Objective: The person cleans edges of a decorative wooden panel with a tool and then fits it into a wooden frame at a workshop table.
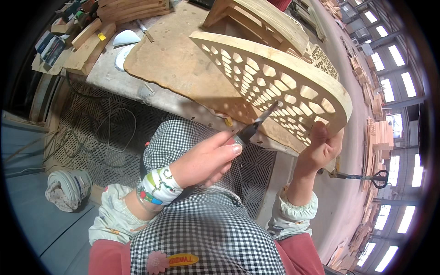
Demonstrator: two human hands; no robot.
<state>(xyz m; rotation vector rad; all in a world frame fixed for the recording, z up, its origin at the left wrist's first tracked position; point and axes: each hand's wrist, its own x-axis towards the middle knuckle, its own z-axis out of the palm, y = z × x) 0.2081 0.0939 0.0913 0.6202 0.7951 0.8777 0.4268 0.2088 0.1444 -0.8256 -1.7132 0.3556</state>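
My left hand (208, 158) is closed around a slim pointed tool (259, 123) with a dark neck and a narrow metal tip. Its handle is mostly hidden in my fist, and I cannot tell its exact kind. The tip reaches the openings of a curved wooden lattice panel (270, 73), pierced with many rounded cells. With my right hand (324, 147) I grip the panel's lower right corner, thumb on the pierced face. The panel stands tilted above the workbench (183, 78).
Behind the panel stands another wooden frame with lattice (270, 23). Wood blocks (91, 50) and a white dish (126, 39) lie at the far left. Scissors (366, 178) rest on the right. On the floor is a white bucket with a rag (80, 185), near loose cables (119, 123).
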